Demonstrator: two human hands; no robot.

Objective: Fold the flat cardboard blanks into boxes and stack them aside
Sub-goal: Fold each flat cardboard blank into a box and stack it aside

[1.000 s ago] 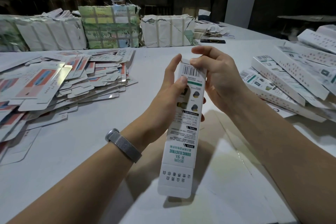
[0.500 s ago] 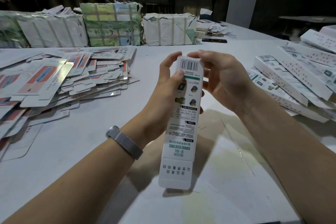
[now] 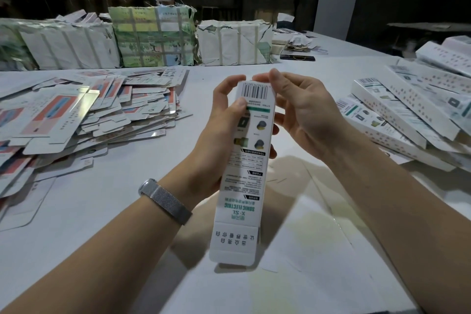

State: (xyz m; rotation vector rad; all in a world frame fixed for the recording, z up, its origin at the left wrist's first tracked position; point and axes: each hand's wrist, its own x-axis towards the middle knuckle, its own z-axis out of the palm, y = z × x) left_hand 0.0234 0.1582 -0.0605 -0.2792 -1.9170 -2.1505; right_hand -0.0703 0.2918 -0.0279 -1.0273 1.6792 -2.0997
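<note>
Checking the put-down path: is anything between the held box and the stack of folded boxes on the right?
Nothing visible. The box is held above bare table; only the right hand lies toward the stack.

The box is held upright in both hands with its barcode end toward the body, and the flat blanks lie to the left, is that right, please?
Not quite: the head view shows the barcode end of the box away from the body. Both hands, left and right, hold it, and the flat blanks lie to the left.
</note>
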